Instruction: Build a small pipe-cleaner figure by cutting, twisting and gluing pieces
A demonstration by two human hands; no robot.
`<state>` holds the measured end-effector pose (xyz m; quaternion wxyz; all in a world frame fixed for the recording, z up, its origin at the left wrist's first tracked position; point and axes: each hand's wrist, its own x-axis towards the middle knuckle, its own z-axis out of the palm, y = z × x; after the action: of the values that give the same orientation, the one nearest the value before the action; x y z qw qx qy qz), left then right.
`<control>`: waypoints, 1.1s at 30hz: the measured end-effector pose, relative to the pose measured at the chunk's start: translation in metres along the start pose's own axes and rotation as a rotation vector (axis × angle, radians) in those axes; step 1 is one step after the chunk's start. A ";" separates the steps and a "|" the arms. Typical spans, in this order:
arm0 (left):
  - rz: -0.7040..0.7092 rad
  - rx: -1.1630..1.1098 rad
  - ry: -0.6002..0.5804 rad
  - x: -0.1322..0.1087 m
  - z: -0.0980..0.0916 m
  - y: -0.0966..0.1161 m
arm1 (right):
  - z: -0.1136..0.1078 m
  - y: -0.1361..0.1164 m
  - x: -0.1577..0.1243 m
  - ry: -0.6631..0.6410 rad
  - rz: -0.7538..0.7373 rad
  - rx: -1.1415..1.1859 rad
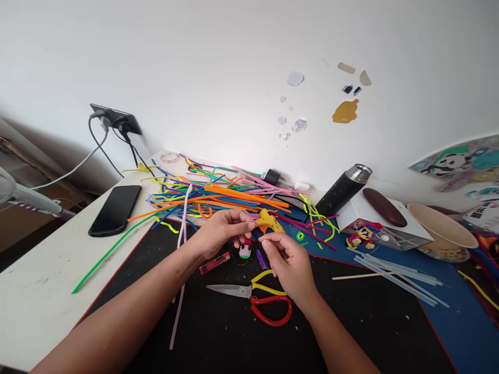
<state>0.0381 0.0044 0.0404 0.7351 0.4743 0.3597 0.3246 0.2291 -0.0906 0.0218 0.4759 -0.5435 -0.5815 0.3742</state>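
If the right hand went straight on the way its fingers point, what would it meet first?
Most likely the left hand, up and to the left of the right hand, where it pinches the yellow piece. Depth is unclear from this one view, so it might pass underneath instead.

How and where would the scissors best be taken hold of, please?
Probably by the red handle and yellow handle, coming from the right: the scissors lie on the black mat with their blades pointing left and the open handle loops to the right, close to the right hand.
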 end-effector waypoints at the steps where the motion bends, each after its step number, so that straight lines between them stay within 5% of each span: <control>1: 0.006 -0.002 0.002 0.000 -0.001 0.000 | -0.001 -0.003 -0.002 -0.046 -0.002 -0.047; 11: 0.040 -0.018 0.010 0.005 -0.008 -0.003 | -0.031 -0.025 -0.044 -0.410 0.064 -0.736; 17: 0.035 -0.025 0.011 0.004 -0.008 -0.003 | -0.025 -0.029 -0.058 -0.626 0.071 -0.966; 33: 0.054 -0.001 -0.010 0.006 -0.010 -0.002 | -0.014 -0.033 -0.045 -0.672 0.024 -0.976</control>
<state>0.0330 0.0131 0.0339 0.7280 0.4852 0.3430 0.3421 0.2316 -0.1409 0.0508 -0.0434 -0.5580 -0.7988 0.2206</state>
